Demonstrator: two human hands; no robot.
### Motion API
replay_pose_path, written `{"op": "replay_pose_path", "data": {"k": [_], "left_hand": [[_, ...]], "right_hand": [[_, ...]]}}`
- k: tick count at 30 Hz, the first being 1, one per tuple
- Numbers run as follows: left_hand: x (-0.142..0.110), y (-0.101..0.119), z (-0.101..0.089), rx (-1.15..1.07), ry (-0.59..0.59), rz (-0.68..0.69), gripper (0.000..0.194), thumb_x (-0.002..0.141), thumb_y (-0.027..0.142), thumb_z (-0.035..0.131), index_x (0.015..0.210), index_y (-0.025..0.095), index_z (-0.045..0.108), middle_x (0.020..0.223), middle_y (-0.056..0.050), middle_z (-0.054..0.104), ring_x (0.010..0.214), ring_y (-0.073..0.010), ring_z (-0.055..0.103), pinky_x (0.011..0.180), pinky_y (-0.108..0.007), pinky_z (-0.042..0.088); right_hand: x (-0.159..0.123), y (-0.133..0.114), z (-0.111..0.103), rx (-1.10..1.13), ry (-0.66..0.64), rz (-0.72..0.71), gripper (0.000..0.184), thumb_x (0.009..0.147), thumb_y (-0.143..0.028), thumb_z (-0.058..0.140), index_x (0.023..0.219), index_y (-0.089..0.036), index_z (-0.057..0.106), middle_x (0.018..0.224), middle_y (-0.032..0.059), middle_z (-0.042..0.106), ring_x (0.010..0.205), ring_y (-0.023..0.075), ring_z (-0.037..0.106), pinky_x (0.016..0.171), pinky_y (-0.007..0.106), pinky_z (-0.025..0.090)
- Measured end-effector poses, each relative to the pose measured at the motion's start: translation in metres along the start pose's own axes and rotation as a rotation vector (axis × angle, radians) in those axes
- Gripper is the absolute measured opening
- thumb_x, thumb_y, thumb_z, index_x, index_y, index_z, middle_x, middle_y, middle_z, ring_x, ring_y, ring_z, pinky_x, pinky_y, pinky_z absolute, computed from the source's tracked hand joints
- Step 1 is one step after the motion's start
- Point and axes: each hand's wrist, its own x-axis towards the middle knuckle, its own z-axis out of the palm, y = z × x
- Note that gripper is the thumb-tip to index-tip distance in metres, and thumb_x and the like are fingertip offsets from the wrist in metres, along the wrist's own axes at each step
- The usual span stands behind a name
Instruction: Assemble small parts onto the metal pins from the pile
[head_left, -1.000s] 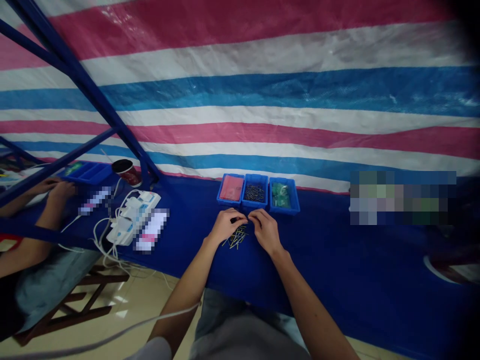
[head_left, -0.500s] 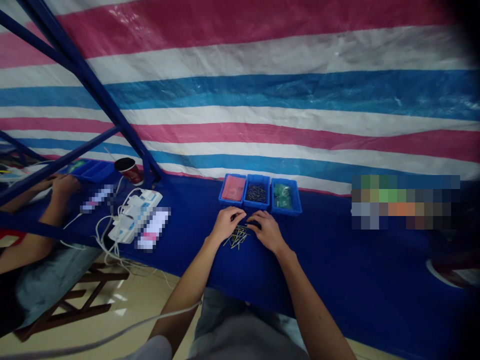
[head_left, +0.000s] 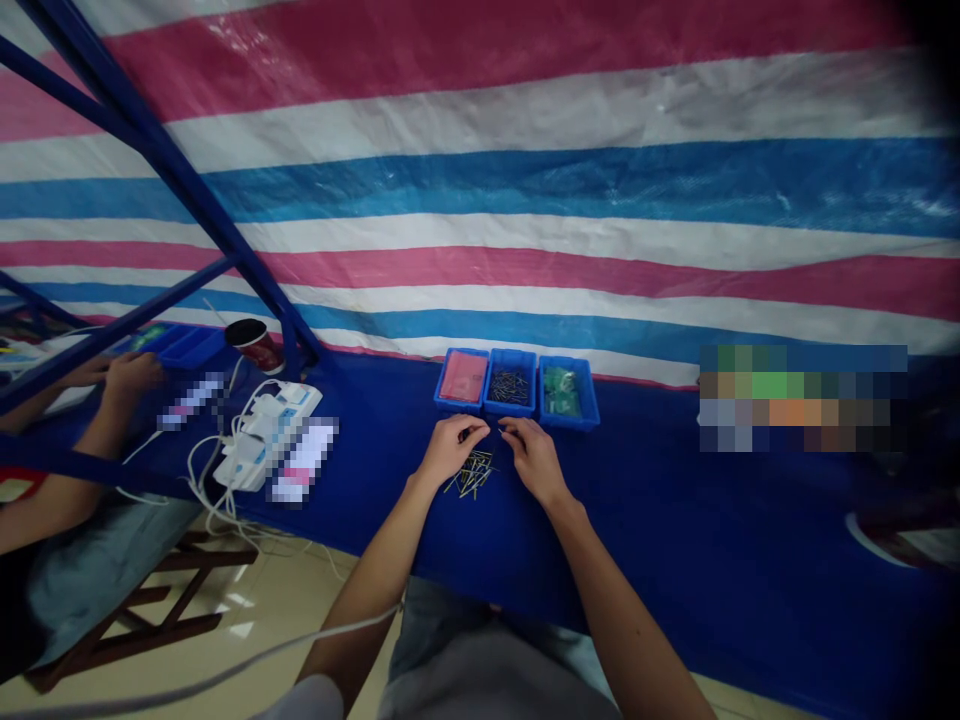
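Observation:
My left hand [head_left: 450, 446] is closed in a pinch beside a loose pile of thin metal pins, like nails or screws [head_left: 471, 480], some yellowish and some silvery. Across a small gap, my right hand [head_left: 534, 458] has thumb and forefinger pinched together, tips toward the left hand. Whatever lies between the fingertips of either hand is too small to make out. Just beyond the hands stand three blue bins in a row: a left bin [head_left: 459, 408] with pink flat packets [head_left: 463, 376], a middle bin [head_left: 510, 410] of dark pins [head_left: 511, 385], and a right bin [head_left: 571, 421] of green packets [head_left: 562, 390].
Left on the blue table [head_left: 652, 520] lie a white power strip [head_left: 274, 435] with tangled cables and a blurred-out phone [head_left: 306, 460]. A dark red cup [head_left: 256, 347] stands by the blue frame post [head_left: 262, 280]. Another person's hands [head_left: 127, 382] work farther left. Pixelated items [head_left: 802, 400] sit right.
My right hand has drawn up slightly from beside the pile, and its thumb and forefinger have come together. My left hand keeps its pinch, and the view has shifted a little.

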Motion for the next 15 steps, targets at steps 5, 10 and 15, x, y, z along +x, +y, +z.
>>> {"op": "replay_pose_path", "data": {"k": [5,10,15], "left_hand": [[-0.0003,0.0007,0.0010,-0.002,-0.005,0.002,0.024,0.093,0.037,0.059,0.091,0.018,0.074,0.079,-0.003,0.071,0.072,-0.0140,0.061,0.066,-0.024,0.044],[0.0001,0.0011,0.0014,0.004,-0.018,-0.010,0.028,0.093,0.041,0.059,0.092,0.018,0.074,0.079,-0.004,0.070,0.070,-0.0143,0.060,0.064,-0.024,0.043],[-0.0001,0.0034,-0.0001,-0.014,-0.014,-0.001,0.025,0.091,0.039,0.061,0.093,0.018,0.074,0.078,-0.003,0.070,0.069,-0.0136,0.060,0.063,-0.024,0.042]], "right_hand": [[0.0006,-0.0042,-0.0013,0.035,-0.027,-0.016,0.023,0.096,-0.020,0.045,0.101,-0.022,0.067,0.096,0.0073,0.067,0.096,0.0229,0.060,0.088,0.035,0.046],[-0.0001,-0.0034,-0.0005,0.072,0.006,0.016,0.018,0.095,-0.021,0.047,0.097,-0.021,0.065,0.094,0.0069,0.067,0.091,0.0219,0.063,0.085,0.034,0.048],[-0.0016,-0.0072,-0.0007,0.099,0.021,0.068,0.014,0.093,-0.030,0.054,0.096,-0.022,0.066,0.087,0.0036,0.070,0.080,0.0206,0.064,0.078,0.033,0.048]]}}
